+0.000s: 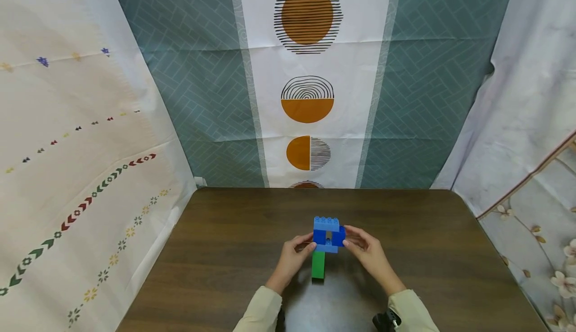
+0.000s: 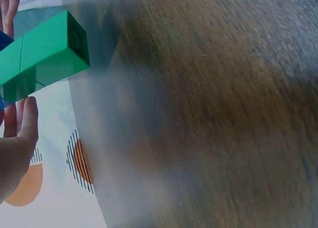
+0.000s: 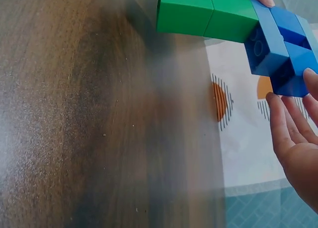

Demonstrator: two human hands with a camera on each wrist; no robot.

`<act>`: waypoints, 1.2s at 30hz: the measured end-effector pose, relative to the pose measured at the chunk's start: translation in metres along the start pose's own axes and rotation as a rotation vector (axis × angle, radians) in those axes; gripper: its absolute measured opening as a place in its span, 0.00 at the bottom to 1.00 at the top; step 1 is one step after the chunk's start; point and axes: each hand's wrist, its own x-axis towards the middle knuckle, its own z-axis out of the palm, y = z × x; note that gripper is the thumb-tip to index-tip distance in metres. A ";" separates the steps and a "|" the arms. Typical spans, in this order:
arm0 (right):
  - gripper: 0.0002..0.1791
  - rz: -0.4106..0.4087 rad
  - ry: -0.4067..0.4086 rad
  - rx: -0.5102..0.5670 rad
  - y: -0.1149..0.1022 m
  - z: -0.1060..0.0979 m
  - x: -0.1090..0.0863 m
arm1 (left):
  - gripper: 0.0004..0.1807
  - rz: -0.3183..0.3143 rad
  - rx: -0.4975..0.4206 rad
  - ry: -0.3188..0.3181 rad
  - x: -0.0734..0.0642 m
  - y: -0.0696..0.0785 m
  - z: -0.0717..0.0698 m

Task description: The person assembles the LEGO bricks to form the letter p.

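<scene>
Both hands hold one structure of toy building bricks in front of the body. A light blue studded brick (image 1: 326, 223) tops it, with dark blue bricks (image 1: 339, 236) under it around a small gap, then another light blue brick (image 3: 269, 39). From there a stem of two green bricks (image 1: 318, 265) points toward the person; its hollow end shows in the left wrist view. My left hand (image 1: 293, 258) pinches the left side between thumb and fingers. On the other side, my right hand (image 1: 370, 254) grips the outer dark blue brick, its thumb on the near face.
Below the hands lies a dark brown wooden table (image 1: 225, 272), with a glossy reflection near its front. A patterned cloth (image 1: 310, 62) hangs behind the far edge. White printed cloths hang on the left (image 1: 90, 137) and right (image 1: 517, 122).
</scene>
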 end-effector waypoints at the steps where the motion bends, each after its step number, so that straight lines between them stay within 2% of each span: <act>1: 0.22 0.001 0.007 -0.006 0.000 0.001 0.001 | 0.17 -0.004 -0.003 0.005 0.000 0.000 0.000; 4: 0.21 0.005 0.016 -0.008 0.000 0.002 0.004 | 0.18 -0.030 -0.013 0.027 0.000 0.001 0.001; 7: 0.20 0.016 0.009 -0.017 -0.013 0.004 0.005 | 0.18 -0.063 -0.021 0.057 0.001 0.001 0.002; 11: 0.20 0.048 0.011 -0.028 -0.015 0.005 0.008 | 0.18 -0.102 -0.030 0.096 0.008 -0.020 0.006; 14: 0.20 0.066 0.019 -0.028 0.002 0.006 0.012 | 0.19 -0.123 -0.033 0.106 0.013 -0.037 0.008; 15: 0.20 0.074 0.021 -0.023 0.008 0.006 0.013 | 0.19 -0.119 -0.034 0.107 0.014 -0.038 0.008; 22: 0.20 0.087 0.011 -0.013 0.016 0.009 0.015 | 0.18 -0.118 -0.002 0.104 0.012 -0.037 0.008; 30: 0.22 0.138 -0.004 -0.001 0.021 0.013 0.017 | 0.16 -0.140 0.008 0.092 0.005 -0.010 0.008; 32: 0.22 0.140 -0.006 -0.002 0.023 0.014 0.017 | 0.17 -0.157 -0.005 0.094 0.005 -0.014 0.008; 36: 0.22 0.156 -0.011 -0.002 0.026 0.017 0.016 | 0.18 -0.195 -0.038 0.098 0.007 -0.033 0.009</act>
